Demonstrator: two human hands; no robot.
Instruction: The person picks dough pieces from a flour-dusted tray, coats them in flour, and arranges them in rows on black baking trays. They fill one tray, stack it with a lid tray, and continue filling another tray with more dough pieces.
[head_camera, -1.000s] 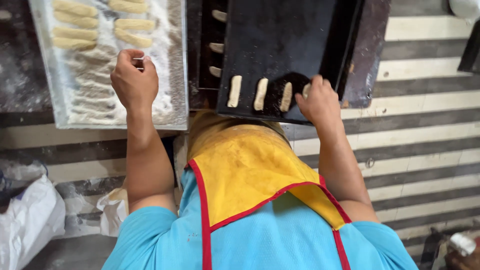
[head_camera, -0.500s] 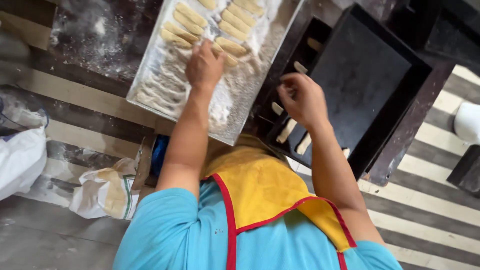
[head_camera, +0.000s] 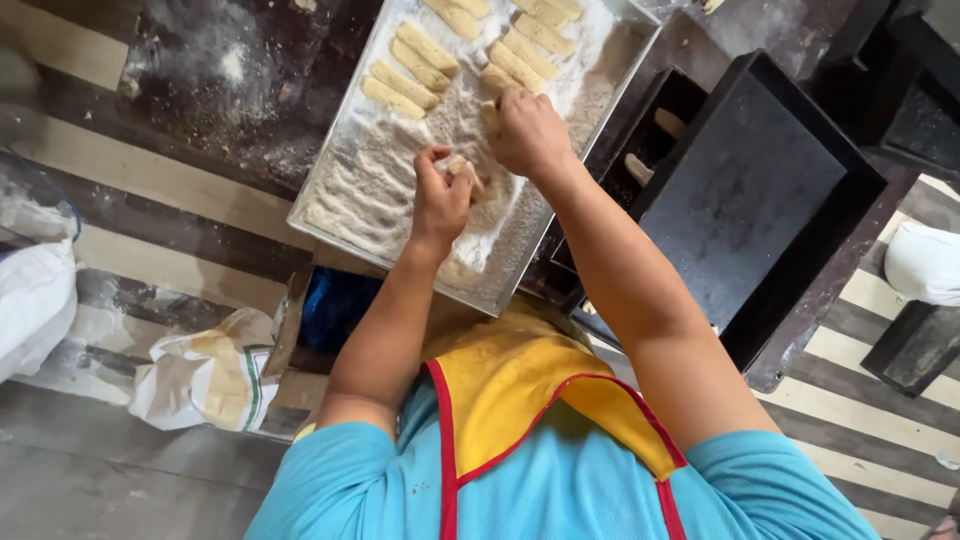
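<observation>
On the floured metal tray (head_camera: 345, 200), your right hand (head_camera: 527, 133) closes on one soft dough stick (head_camera: 495, 85) among the rows. Your left hand (head_camera: 443, 198) pinches another small dough piece (head_camera: 457, 166); both look light and easily squashed, so grip their middles gently.

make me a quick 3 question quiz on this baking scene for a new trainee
1. True or false: both hands are over the floured metal tray.
2. Which hand pinches a small piece of dough? A) left hand B) right hand C) neither
3. Fill in: the black baking tray lies to the person's ____ of the floured metal tray.

Key:
1. True. The left hand and right hand are both above it, near the dough sticks.
2. A. The right hand's grip is hidden from this view.
3. right
</observation>
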